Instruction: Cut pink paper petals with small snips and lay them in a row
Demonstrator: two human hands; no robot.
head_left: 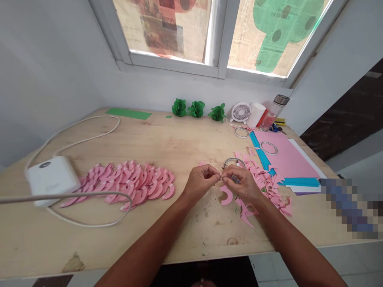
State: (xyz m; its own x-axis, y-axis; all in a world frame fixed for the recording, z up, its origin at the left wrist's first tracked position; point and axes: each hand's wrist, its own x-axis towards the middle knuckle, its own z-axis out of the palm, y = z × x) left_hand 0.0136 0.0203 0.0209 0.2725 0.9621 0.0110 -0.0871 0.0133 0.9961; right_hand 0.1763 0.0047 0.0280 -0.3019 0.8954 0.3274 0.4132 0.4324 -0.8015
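My left hand (203,178) and my right hand (240,181) meet over the middle of the table, fingertips pinched together. Something tiny and pale shows between the fingertips, too small to make out. Just below them is a curved pink paper piece (227,196); whether it touches the fingers I cannot tell. A roll of tape (230,160) lies behind my right hand, partly hidden by it. Pink paper scraps (269,187) spread beside and under my right wrist. Off to the left, overlapping rows of curved pink paper pieces (137,181) cover the table.
A white box-shaped device (55,179) with a looping cable stands at the left. Green paper ornaments (196,109), a small fan (241,112) and a glass bottle (273,113) line the back. Pink sheets (295,159) hold a tape ring (269,148) at the right. A green strip (128,114) lies back left.
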